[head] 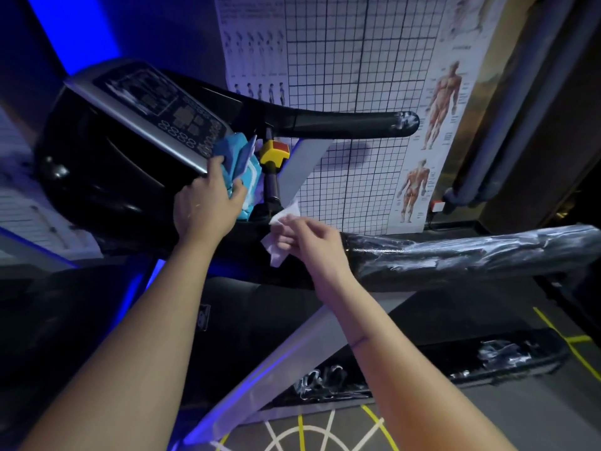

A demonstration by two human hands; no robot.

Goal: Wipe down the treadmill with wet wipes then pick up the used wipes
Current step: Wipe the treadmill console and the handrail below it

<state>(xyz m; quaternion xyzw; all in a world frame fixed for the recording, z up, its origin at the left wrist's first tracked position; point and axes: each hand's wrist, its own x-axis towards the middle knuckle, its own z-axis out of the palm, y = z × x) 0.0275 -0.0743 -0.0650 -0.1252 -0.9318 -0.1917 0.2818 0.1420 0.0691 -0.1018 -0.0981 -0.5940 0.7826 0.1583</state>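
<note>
Two hands work at the lower right corner of the treadmill console in a gym lit blue. The left hand grips a blue pack of wet wipes, held against that corner of the console just beside a yellow-and-red stop button. The right hand, below and to the right of the console, pinches a single white wipe that hangs crumpled from its fingertips, clear of the pack. The step in hand looks like fetching a fresh sheet, with the wiping itself not yet under way. The next move would call for setting the pack somewhere steady, opening the sheet out flat and pressing it to the console or to the black handlebar that runs right from it. No used wipes show near the console.
</note>
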